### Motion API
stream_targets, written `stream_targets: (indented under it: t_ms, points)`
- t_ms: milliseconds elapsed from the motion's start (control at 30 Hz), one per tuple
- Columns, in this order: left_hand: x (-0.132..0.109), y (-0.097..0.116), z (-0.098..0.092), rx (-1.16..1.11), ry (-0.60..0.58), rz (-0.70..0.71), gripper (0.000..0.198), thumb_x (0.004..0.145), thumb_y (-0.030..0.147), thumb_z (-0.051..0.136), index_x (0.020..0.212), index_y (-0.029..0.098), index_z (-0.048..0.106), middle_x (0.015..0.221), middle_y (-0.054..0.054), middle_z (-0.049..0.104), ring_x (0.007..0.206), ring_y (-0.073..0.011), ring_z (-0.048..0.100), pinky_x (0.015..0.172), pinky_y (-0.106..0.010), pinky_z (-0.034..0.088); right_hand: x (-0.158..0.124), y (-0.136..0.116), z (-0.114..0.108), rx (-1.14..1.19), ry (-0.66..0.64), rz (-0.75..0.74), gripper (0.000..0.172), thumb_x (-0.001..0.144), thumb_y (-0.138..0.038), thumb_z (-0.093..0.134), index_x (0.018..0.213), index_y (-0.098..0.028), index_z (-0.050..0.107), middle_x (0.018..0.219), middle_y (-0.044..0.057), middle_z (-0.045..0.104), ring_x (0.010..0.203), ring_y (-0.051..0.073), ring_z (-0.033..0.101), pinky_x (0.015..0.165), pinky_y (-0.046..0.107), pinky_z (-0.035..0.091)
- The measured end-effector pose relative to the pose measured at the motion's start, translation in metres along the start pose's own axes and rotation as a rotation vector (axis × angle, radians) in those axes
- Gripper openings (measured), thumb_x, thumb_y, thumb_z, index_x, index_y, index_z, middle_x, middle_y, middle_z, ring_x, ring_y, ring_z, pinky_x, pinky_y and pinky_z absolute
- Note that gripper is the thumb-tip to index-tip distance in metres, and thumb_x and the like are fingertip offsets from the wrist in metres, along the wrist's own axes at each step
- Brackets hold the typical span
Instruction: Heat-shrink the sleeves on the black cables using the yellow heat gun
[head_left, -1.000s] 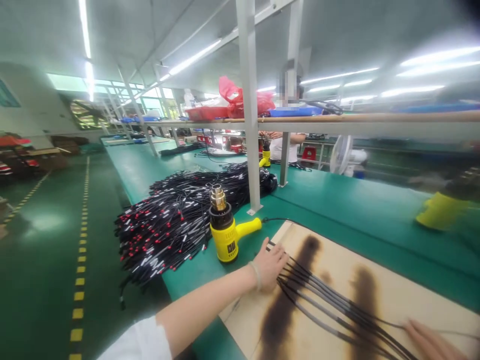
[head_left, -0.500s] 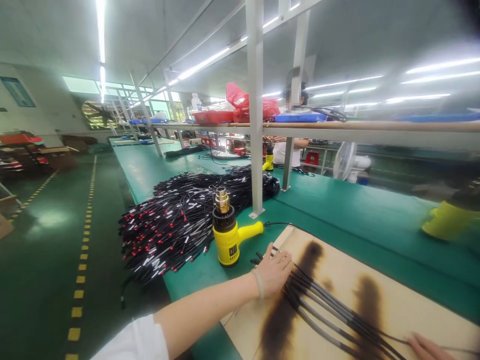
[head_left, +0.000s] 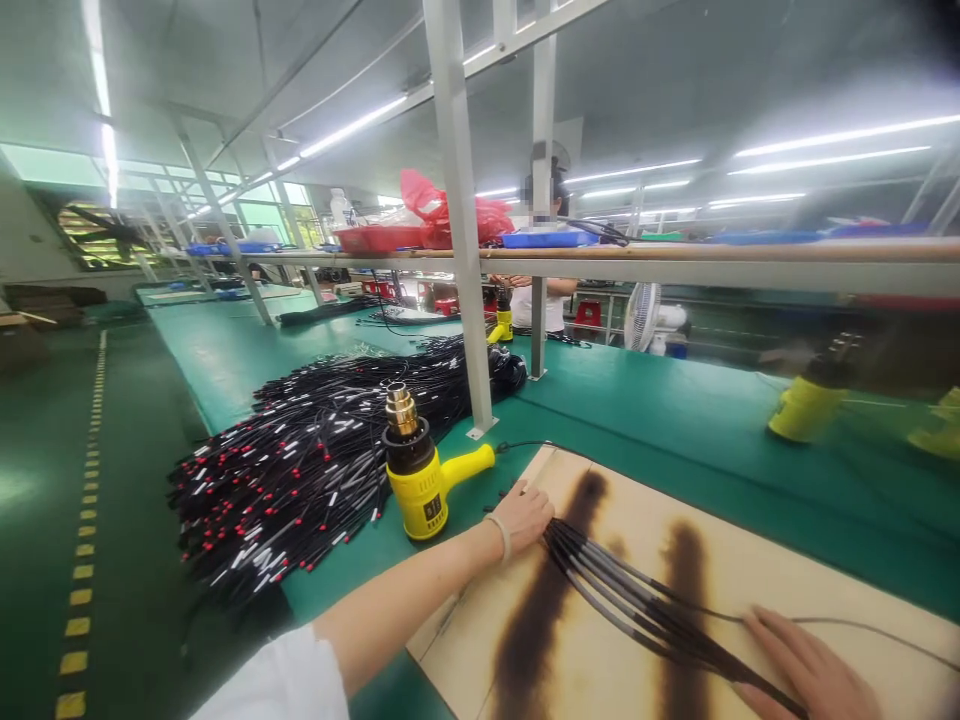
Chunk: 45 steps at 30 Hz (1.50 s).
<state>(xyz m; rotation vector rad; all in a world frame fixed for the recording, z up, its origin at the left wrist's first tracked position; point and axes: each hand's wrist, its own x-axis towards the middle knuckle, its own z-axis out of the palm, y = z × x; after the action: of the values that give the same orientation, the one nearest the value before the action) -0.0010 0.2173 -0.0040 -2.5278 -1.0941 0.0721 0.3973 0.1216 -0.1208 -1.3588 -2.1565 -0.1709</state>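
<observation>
My left hand (head_left: 525, 518) is closed around a bundle of black cables (head_left: 611, 580), whose short ends stick out beyond it. The cables bear grey sleeve sections and fan toward the lower right across a scorched pale board (head_left: 780, 530). Over their near part is my right hand (head_left: 814, 665), its fingers stretched out and the thumb apart, with the bundle passing between them. One loose black cable (head_left: 862, 622) runs by its fingertips toward the right edge. Left of the board, a yellow heat gun (head_left: 420, 490) stands nozzle up on the green table.
A large heap of black cables with red and white tips (head_left: 300, 460) lies beyond the heat gun. A white post (head_left: 463, 250) rises from the table (head_left: 630, 385) to a shelf with trays. Another yellow heat gun (head_left: 806, 405) stands at right. Across the table is a person (head_left: 551, 305).
The view has swung right, so the surroundings sit further left. My right hand has come further over the cables, which lie closer together. My left hand keeps its hold.
</observation>
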Motion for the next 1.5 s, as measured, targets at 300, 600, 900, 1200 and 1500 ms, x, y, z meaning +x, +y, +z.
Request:
stream_targets:
  t_ms: [300, 600, 900, 1200, 1500]
  points:
    - [0.015, -0.001, -0.064, -0.068, 0.146, -0.048, 0.025, 0.088, 0.007, 0.029, 0.081, 0.015, 0.052, 0.074, -0.005, 0.056, 0.073, -0.0176, 0.054, 0.083, -0.035, 0.039, 0.021, -0.027, -0.026, -0.096, -0.102, -0.021, 0.048, 0.084, -0.047, 0.052, 0.123, -0.020, 0.044, 0.120, 0.012, 0.055, 0.108, 0.028, 0.053, 0.088, 0.045, 0.041]
    - [-0.024, 0.027, -0.166, -0.130, 0.588, 0.006, 0.028, 0.088, 0.007, 0.027, 0.074, 0.018, 0.048, 0.061, 0.000, 0.051, 0.055, -0.0142, 0.047, 0.058, -0.029, 0.036, 0.018, -0.056, -0.039, -0.162, 0.029, -0.078, 0.060, 0.058, 0.000, 0.043, 0.116, -0.017, 0.046, 0.098, 0.006, 0.062, 0.089, 0.023, 0.057, 0.082, 0.038, 0.041]
    - [-0.055, 0.026, -0.122, -0.213, 0.226, -0.170, 0.023, 0.081, 0.008, 0.033, 0.077, 0.018, 0.053, 0.064, -0.002, 0.057, 0.057, -0.0179, 0.052, 0.057, -0.030, 0.038, 0.007, -0.088, -0.159, -0.108, 0.407, 0.029, 0.023, 0.085, -0.012, 0.049, 0.106, -0.017, 0.056, 0.088, 0.007, 0.060, 0.082, 0.020, 0.057, 0.077, 0.033, 0.042]
    - [-0.044, 0.065, -0.088, -0.391, -0.063, -0.165, 0.029, 0.075, 0.001, 0.032, 0.084, 0.018, 0.054, 0.077, -0.004, 0.062, 0.073, -0.0197, 0.059, 0.069, -0.031, 0.044, -0.009, -0.114, -0.198, -0.142, 0.411, 0.049, 0.020, 0.085, -0.008, 0.055, 0.105, -0.007, 0.058, 0.087, 0.010, 0.058, 0.082, 0.018, 0.054, 0.075, 0.033, 0.042]
    - [-0.043, 0.068, -0.090, -0.448, -0.145, -0.181, 0.023, 0.078, 0.006, 0.035, 0.082, 0.019, 0.054, 0.074, -0.003, 0.062, 0.073, -0.0188, 0.060, 0.070, -0.030, 0.044, -0.006, -0.123, -0.198, -0.110, 0.413, 0.082, 0.012, 0.086, -0.010, 0.056, 0.097, -0.008, 0.061, 0.079, 0.007, 0.058, 0.074, 0.015, 0.053, 0.069, 0.029, 0.042]
